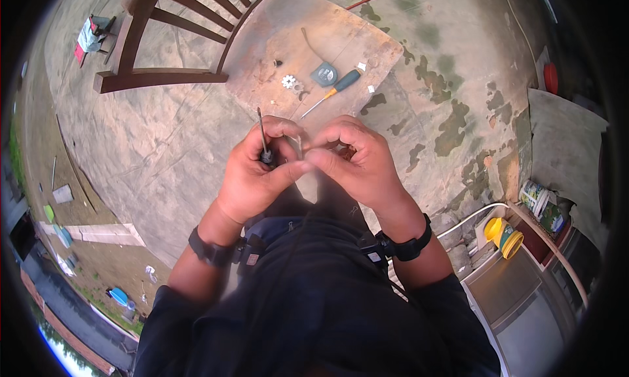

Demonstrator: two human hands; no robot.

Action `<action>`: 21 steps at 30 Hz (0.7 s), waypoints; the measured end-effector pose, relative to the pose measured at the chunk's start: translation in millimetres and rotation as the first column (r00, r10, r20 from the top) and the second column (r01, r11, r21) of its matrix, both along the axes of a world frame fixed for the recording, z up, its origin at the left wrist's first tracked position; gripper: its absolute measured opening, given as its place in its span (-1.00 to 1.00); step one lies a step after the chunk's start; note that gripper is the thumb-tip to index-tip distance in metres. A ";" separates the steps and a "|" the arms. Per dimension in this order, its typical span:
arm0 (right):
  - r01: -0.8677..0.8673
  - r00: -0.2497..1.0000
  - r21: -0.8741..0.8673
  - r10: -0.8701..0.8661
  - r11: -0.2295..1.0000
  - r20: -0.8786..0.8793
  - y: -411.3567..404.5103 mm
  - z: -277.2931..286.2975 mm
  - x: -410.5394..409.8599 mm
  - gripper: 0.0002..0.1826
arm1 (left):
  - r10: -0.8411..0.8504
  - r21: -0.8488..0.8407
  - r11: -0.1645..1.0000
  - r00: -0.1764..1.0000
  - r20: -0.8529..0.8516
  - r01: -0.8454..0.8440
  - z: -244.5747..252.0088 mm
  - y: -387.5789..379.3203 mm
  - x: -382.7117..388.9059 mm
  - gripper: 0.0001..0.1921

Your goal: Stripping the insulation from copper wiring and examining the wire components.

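Observation:
My left hand [260, 163] has a screwdriver [263, 133] tucked in its curled fingers, its metal shaft pointing up and away. Opposite it, my right hand [358, 155] is curled around a reddish-brown item [348, 152], mostly hidden by the fingers. The thumbs and fingertips of both hands meet at a small, blurred thing I cannot make out. Beyond them lies a worn board [275, 28]. On it are a tape measure [324, 74], a green-and-yellow-handled screwdriver [346, 82], a white gear-shaped piece [288, 82] and a small dark piece [278, 63].
A brown slatted wooden chair back [157, 74] stands at the board's left. A red rod [361, 3] lies past its far edge. To the right are a yellow bucket [505, 238] and a white-and-green tub [535, 197]. A small stool with cloth [93, 35] stands far left.

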State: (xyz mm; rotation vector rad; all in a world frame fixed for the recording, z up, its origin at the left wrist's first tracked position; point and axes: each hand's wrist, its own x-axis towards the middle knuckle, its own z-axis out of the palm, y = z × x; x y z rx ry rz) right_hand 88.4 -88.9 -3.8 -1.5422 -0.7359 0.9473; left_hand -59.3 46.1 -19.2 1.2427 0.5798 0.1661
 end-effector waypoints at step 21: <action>0.114 0.990 -0.080 -0.120 0.990 -0.071 -1.4 -5.7 -6.8 -0.89 | 0.005 0.407 0.913 1.000 -0.022 0.005 3.2 -5.2 12.7 -0.62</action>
